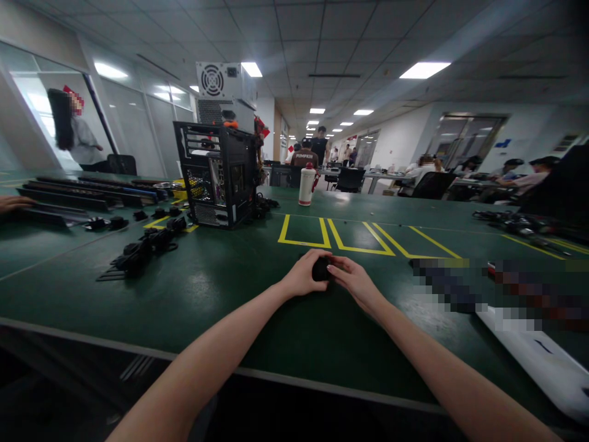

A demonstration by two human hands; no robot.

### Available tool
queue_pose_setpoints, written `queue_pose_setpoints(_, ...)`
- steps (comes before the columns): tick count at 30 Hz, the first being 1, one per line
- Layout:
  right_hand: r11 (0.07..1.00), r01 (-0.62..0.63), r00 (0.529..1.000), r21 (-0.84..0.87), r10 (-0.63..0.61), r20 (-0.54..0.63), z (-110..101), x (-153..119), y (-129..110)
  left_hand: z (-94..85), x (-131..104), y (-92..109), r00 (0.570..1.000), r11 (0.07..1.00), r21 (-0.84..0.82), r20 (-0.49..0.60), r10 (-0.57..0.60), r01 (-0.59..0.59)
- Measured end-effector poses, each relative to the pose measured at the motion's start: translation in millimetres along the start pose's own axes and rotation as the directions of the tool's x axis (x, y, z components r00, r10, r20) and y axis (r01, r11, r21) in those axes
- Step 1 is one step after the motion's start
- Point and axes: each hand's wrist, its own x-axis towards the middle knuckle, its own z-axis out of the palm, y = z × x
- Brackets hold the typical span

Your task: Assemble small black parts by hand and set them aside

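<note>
Between my hands, over the green tabletop (257,319), is a small black rounded object (321,269) whose kind I cannot make out. My left hand (304,274) curls around its left side, thumb below and fingers above. From the right, the fingertips of my right hand (354,279) press against the same object. Beyond both hands, yellow tape outlines (304,244) mark the table. Off to the left lies a row of bundled black cables (142,248).
An open black computer case (225,178) stands back left, with a power supply (225,83) above it. A white bottle (306,187) is further back. Long dark panels (92,193) lie at left near another person's hand (13,204). A white, partly blurred object (538,356) lies at right.
</note>
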Motion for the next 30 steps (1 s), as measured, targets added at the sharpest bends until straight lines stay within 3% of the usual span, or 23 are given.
queue_pose_setpoints(7, 0.996, 0.070, 0.997, -0.051, -0.068, 0.040, 0.5, -5.1, -2.9, 1.1, 0.8, -2.7, 1.000, 1.000, -0.013, -0.003, 0.015, -0.015)
queue_pose_setpoints(17, 1.000, -0.003, 1.000, -0.020, 0.003, -0.001, 2.7, -0.9, -1.1, 0.6, 0.3, -2.2, 1.000, 1.000, 0.010, 0.003, 0.008, -0.008)
queue_pose_setpoints(23, 0.996, 0.085, 0.996, -0.017, -0.084, 0.021, 1.7, -3.3, -2.0, 3.1, 1.4, -5.1, 0.999, 1.000, 0.006, -0.012, 0.030, -0.030)
queue_pose_setpoints(30, 0.998, 0.053, 0.998, -0.038, -0.054, -0.025, 2.5, -1.7, 0.2, 2.8, 1.4, -4.3, 1.000, 1.000, -0.001, -0.013, 0.020, -0.020)
